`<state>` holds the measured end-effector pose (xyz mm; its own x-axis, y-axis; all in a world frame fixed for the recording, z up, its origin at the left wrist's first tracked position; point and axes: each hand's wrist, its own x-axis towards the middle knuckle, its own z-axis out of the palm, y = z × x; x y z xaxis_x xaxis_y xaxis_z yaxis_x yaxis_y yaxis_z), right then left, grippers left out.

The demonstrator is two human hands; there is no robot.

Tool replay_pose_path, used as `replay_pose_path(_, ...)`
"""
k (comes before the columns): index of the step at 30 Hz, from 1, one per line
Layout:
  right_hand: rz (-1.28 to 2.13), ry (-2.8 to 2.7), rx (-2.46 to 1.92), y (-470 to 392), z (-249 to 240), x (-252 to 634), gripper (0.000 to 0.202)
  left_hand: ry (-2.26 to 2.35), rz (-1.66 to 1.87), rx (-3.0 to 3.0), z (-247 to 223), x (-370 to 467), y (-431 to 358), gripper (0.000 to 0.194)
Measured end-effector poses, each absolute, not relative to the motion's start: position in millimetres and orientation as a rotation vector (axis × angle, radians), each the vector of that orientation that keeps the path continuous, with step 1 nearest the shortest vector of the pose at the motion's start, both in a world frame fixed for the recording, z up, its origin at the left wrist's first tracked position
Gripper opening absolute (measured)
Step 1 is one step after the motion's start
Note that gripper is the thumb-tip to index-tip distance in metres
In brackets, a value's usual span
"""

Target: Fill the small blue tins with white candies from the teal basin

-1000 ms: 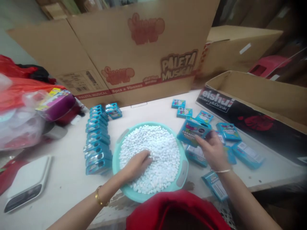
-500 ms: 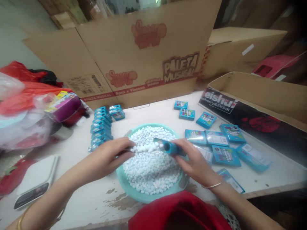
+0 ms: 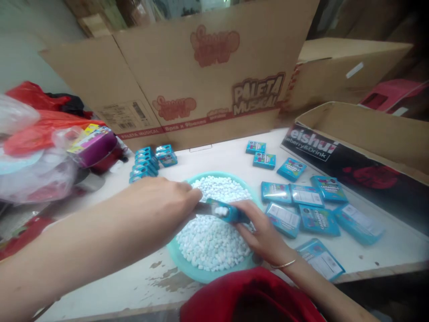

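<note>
My left hand (image 3: 164, 201) is closed on a dark, narrow scoop (image 3: 203, 208), mostly hidden by the fingers. Its end meets the open end of a small blue candy box (image 3: 233, 213), where a few white candies show. The box lies on its side in my right hand (image 3: 263, 230), thumb and fingers wrapped round it. Both hands are over a turquoise basin (image 3: 186, 267) full of small white candies (image 3: 214, 246).
Blue boxes (image 3: 144, 162) stand in a row at the left, with more blue boxes (image 3: 318, 219) lying flat at the right. A big cardboard sheet (image 3: 174, 67) blocks the back. A black open carton (image 3: 335, 161) stands right; plastic bags (image 3: 40, 165) lie left.
My left hand has lifted and turned over, bringing the scoop from above the candies to the box mouth. The right hand has tilted the box toward it. The view has shifted slightly.
</note>
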<state>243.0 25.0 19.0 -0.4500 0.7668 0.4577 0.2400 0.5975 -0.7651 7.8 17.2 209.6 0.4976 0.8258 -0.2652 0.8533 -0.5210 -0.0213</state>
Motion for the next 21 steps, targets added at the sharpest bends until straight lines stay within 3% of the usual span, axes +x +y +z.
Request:
replay_pose_path(5,0.764,-1.976,-0.835,26,17,250,0.038,1.58,-0.282,2.575,187,-21,11,0.016)
replay_pose_path(10,0.684,-1.879,-0.973,29,20,267,0.034,1.696,-0.397,2.184,84,-43,10,0.017)
replay_pose_path(14,0.675,-1.817,-1.052,31,15,272,0.032,1.637,-0.264,2.114,14,-8,7,0.021)
replay_pose_path(21,0.76,-1.701,-1.126,34,3,274,0.034,1.499,0.063,2.028,-4,16,10,0.024)
